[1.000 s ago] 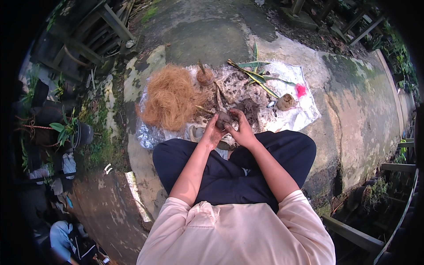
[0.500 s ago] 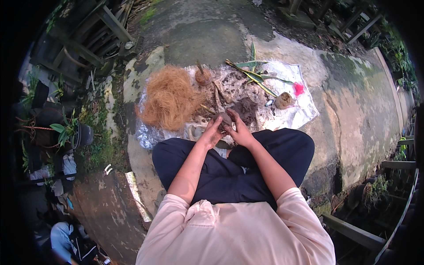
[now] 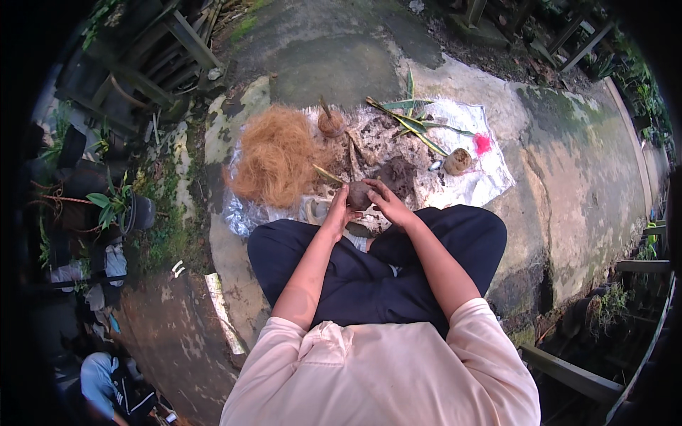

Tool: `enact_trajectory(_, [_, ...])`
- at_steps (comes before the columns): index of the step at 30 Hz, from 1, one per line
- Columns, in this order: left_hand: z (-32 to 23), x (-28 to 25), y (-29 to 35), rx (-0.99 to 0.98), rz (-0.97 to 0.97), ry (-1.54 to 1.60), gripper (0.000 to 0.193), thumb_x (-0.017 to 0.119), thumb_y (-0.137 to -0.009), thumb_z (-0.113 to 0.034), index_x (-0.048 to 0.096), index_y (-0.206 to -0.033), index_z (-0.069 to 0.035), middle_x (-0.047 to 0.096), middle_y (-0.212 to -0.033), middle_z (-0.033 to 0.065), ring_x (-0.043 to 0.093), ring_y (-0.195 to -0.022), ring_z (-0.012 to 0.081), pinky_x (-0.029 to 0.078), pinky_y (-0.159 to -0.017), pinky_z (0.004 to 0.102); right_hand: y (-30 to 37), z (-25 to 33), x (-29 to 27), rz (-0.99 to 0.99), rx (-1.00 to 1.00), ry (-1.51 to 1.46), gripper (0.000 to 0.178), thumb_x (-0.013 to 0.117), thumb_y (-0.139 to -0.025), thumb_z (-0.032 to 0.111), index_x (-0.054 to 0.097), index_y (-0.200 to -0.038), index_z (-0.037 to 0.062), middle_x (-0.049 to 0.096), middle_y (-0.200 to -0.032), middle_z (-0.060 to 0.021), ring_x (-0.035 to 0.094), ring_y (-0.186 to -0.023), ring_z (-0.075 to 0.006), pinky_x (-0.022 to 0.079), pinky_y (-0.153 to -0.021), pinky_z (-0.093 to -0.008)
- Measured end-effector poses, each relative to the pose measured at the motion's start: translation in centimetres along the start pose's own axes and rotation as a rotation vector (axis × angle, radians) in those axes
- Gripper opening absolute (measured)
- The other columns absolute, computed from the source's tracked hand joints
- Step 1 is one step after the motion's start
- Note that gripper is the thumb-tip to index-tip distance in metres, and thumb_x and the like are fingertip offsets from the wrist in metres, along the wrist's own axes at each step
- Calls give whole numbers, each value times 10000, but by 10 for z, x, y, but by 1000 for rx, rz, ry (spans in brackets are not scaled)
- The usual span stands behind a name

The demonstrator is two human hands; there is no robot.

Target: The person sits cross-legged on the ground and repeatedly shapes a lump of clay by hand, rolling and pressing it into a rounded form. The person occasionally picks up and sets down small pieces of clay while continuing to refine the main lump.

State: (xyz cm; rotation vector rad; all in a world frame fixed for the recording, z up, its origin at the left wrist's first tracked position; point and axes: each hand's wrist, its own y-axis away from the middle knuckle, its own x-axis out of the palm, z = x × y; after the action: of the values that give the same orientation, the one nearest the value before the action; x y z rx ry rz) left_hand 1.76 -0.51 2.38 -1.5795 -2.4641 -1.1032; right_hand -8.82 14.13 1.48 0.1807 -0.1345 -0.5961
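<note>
A round ball of dark, moist soil [image 3: 359, 195] is cupped between my two hands in front of my crossed legs. My left hand [image 3: 338, 214] curves round its left side, and my right hand [image 3: 389, 204] presses fingers on its right and upper side. A yellow-edged leaf piece [image 3: 327, 175] points up and left just beyond the ball; whether it is stuck in the soil I cannot tell. Right behind my right hand lies a heap of loose dark soil [image 3: 396, 175]. A pile of brown coconut fibre [image 3: 275, 157] sits to the left.
A silvery sheet [image 3: 490, 170] underlies everything. On it are a fibre-wrapped ball with an upright leaf [image 3: 331, 123], long green-yellow leaves [image 3: 419, 128], a small tan bowl [image 3: 458, 162] and pink string [image 3: 482, 144]. Potted plants [image 3: 114, 206] stand at the left.
My hands have turned the soil ball and spread slightly, so more of its surface shows. The leaf piece beyond it shows more plainly. The view has shifted a little.
</note>
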Motion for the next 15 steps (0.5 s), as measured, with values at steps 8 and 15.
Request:
enact_trajectory(8, [-1,25,19,127,130,-369,716,711,-897,-274,312,-1455,-66,578,-1147,72,586,-873,106,492,-714,259,5,13,-8,-104,17,-64,481,532,-1003,302,441,-1408,59,518,-1347,-133,515,-1219,-234,415,-1027,-349])
enact_trajectory(15, [-8,24,22,203,52,-813,978,892,-671,-297,327,-1411,1,593,-1065,95,573,-837,115,493,-714,278,11,19,-7,-85,8,-29,497,563,-990,286,455,-1416,55,518,-1363,-132,486,-1264,-214,380,-1071,-352])
